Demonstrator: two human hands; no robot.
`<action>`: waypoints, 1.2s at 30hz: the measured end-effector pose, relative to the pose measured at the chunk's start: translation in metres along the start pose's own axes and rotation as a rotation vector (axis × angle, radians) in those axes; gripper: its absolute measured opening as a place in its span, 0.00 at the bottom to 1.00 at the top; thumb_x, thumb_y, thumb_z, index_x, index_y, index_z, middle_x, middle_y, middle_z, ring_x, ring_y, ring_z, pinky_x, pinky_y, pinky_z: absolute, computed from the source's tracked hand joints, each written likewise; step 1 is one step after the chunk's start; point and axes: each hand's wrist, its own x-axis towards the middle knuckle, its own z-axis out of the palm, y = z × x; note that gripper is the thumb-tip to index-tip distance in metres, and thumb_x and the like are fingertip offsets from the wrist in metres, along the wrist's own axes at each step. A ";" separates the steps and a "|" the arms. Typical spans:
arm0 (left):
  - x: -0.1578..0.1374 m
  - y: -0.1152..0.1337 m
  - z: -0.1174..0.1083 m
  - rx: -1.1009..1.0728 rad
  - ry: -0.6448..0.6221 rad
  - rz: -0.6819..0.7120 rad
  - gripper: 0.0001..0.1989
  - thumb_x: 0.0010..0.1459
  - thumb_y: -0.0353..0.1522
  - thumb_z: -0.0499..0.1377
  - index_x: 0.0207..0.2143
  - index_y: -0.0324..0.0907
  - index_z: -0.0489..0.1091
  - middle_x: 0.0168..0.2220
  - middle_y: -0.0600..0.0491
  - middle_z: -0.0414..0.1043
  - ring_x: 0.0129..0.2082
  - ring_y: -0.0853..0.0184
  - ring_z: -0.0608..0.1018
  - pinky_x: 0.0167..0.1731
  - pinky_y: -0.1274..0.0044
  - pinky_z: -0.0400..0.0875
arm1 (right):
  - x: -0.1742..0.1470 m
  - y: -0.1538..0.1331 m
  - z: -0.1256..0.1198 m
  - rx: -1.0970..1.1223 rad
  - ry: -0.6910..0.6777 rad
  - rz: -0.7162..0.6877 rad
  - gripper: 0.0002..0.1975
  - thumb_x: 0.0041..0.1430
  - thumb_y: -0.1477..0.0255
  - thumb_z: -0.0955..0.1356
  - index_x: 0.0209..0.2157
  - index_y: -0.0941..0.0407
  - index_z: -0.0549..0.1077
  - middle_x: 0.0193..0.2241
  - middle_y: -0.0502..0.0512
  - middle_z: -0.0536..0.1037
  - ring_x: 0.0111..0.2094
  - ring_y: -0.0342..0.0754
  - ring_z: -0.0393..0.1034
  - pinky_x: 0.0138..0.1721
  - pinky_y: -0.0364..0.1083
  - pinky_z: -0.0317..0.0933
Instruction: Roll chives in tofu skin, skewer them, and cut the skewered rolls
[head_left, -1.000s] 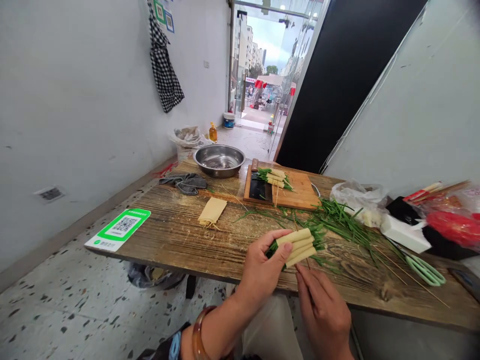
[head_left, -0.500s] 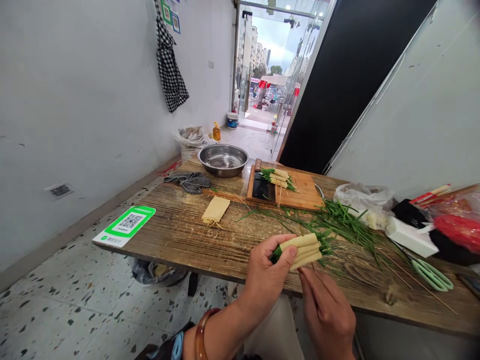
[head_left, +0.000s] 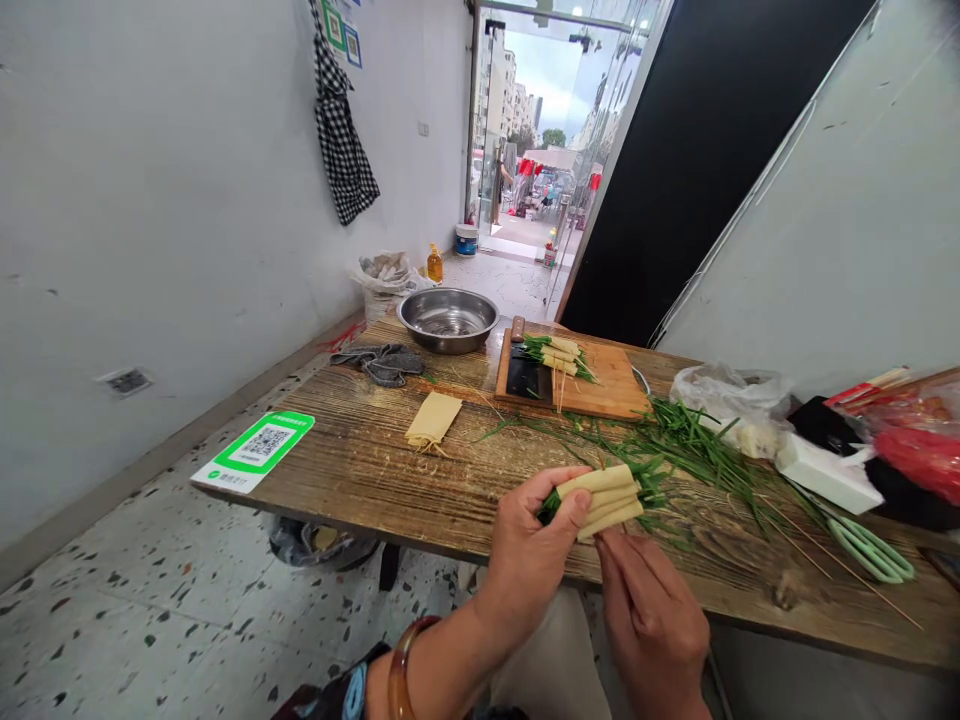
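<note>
My left hand (head_left: 534, 530) is closed around several tofu-skin rolls (head_left: 606, 500) lying side by side, with green chives sticking out at both ends. Below the rolls, my right hand (head_left: 654, 610) pinches a thin skewer; only a short bit of it shows between the fingers and the lowest roll. What looks like its tip rises just above the top roll. Loose chives (head_left: 697, 450) lie on the table to the right of the rolls. A small stack of flat tofu-skin sheets (head_left: 435, 420) rests on the table to the left.
On the cutting board (head_left: 611, 385) lie a cleaver (head_left: 525, 375) and finished skewered rolls (head_left: 561, 356). Behind are a steel basin (head_left: 448, 320) and a grey cloth (head_left: 384, 364). Green-handled scissors (head_left: 870, 548), loose skewers, a white box (head_left: 825, 470) and plastic bags sit at right.
The view has shifted very slightly. Both hands keep their hold on the rolls and skewer, with hardly any visible movement.
</note>
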 end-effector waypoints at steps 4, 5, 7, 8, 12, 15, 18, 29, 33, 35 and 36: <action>-0.002 0.000 0.000 0.027 -0.006 0.003 0.14 0.54 0.38 0.61 0.39 0.40 0.77 0.37 0.50 0.77 0.38 0.64 0.76 0.38 0.79 0.70 | 0.004 -0.002 0.000 0.012 -0.002 0.000 0.07 0.61 0.78 0.65 0.41 0.60 0.72 0.30 0.59 0.78 0.34 0.47 0.72 0.38 0.45 0.65; -0.002 0.000 0.000 0.027 -0.008 0.002 0.14 0.54 0.38 0.61 0.39 0.40 0.77 0.37 0.50 0.77 0.38 0.64 0.76 0.38 0.79 0.70 | 0.005 -0.002 0.000 0.020 -0.003 0.004 0.06 0.61 0.78 0.65 0.40 0.60 0.72 0.30 0.59 0.78 0.33 0.47 0.72 0.38 0.44 0.65; -0.001 -0.001 0.000 0.011 -0.008 0.003 0.14 0.54 0.39 0.61 0.40 0.39 0.77 0.37 0.50 0.77 0.38 0.64 0.76 0.37 0.79 0.70 | 0.007 -0.003 0.001 0.043 -0.007 0.017 0.06 0.61 0.78 0.65 0.39 0.60 0.73 0.30 0.59 0.77 0.34 0.47 0.71 0.38 0.44 0.65; 0.001 -0.001 0.000 -0.003 -0.009 -0.003 0.15 0.53 0.39 0.62 0.39 0.39 0.77 0.37 0.50 0.77 0.38 0.64 0.76 0.37 0.79 0.70 | 0.007 -0.004 0.001 0.056 -0.012 0.026 0.06 0.62 0.78 0.65 0.39 0.60 0.73 0.30 0.59 0.77 0.34 0.47 0.71 0.38 0.44 0.65; 0.012 -0.005 -0.005 -0.149 -0.018 -0.097 0.17 0.50 0.40 0.65 0.38 0.38 0.76 0.36 0.49 0.77 0.36 0.64 0.77 0.36 0.77 0.71 | 0.005 -0.003 0.002 0.104 -0.093 0.065 0.08 0.62 0.76 0.64 0.42 0.60 0.73 0.33 0.59 0.78 0.36 0.47 0.72 0.40 0.46 0.66; 0.019 -0.011 -0.010 -0.286 0.004 -0.168 0.19 0.47 0.40 0.67 0.39 0.39 0.75 0.35 0.50 0.77 0.35 0.65 0.78 0.38 0.76 0.72 | 0.001 -0.001 0.002 0.104 -0.177 0.050 0.10 0.63 0.75 0.64 0.45 0.59 0.72 0.35 0.58 0.78 0.36 0.47 0.73 0.40 0.46 0.66; 0.022 -0.015 -0.012 -0.351 0.006 -0.210 0.20 0.45 0.40 0.68 0.38 0.38 0.75 0.33 0.50 0.77 0.34 0.65 0.78 0.39 0.75 0.72 | -0.004 -0.002 0.001 0.091 -0.212 0.051 0.11 0.63 0.74 0.64 0.45 0.58 0.73 0.32 0.57 0.78 0.33 0.46 0.72 0.39 0.45 0.65; 0.020 -0.023 -0.008 -0.254 0.043 -0.152 0.17 0.47 0.40 0.67 0.36 0.38 0.76 0.36 0.51 0.77 0.34 0.67 0.77 0.36 0.78 0.72 | -0.001 -0.010 0.012 0.108 -0.192 0.133 0.09 0.64 0.76 0.61 0.40 0.59 0.73 0.28 0.56 0.75 0.31 0.46 0.70 0.36 0.45 0.63; 0.021 -0.026 -0.008 -0.228 0.046 -0.137 0.17 0.47 0.40 0.67 0.36 0.38 0.76 0.36 0.50 0.77 0.35 0.67 0.77 0.36 0.78 0.72 | 0.007 -0.011 0.013 0.123 -0.225 0.142 0.10 0.65 0.76 0.60 0.35 0.57 0.73 0.27 0.54 0.74 0.30 0.45 0.68 0.35 0.45 0.61; 0.025 -0.027 -0.010 -0.232 0.043 -0.138 0.17 0.46 0.40 0.68 0.35 0.38 0.76 0.35 0.50 0.77 0.34 0.67 0.77 0.37 0.78 0.72 | 0.010 -0.011 0.013 0.136 -0.256 0.144 0.11 0.65 0.76 0.60 0.34 0.56 0.73 0.27 0.54 0.74 0.30 0.45 0.68 0.34 0.45 0.61; 0.027 -0.027 -0.012 -0.237 0.045 -0.144 0.17 0.45 0.40 0.68 0.35 0.38 0.76 0.35 0.50 0.77 0.34 0.67 0.77 0.36 0.78 0.72 | 0.012 -0.010 0.012 0.152 -0.268 0.142 0.11 0.65 0.76 0.60 0.34 0.56 0.73 0.28 0.54 0.74 0.30 0.45 0.68 0.34 0.44 0.61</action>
